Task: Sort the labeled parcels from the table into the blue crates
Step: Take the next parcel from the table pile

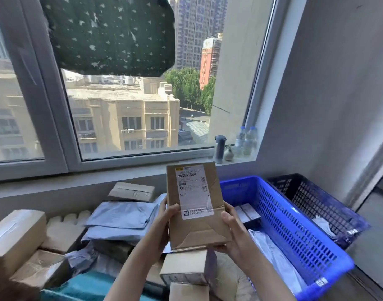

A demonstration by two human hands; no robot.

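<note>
A flat brown parcel (196, 205) is held up in the air, above the pile on the table and just left of the blue crates. Its white label (193, 191) faces the camera. The left hand (164, 218) grips its left edge, with the thumb pressed on the front. The right hand (231, 227) grips the lower right edge, fingers closed around the parcel.

Under the hands lie more parcels: small brown boxes (186, 268), grey soft bags (121, 220), and a big taped box (14, 235) far left.

To the right sits a bright blue crate (294, 233) with a white bag (275, 257) and a small box (247, 213) inside. A darker blue crate (316, 198) stands just behind it.

Bottles (244, 140) stand on the window sill (125, 164).
</note>
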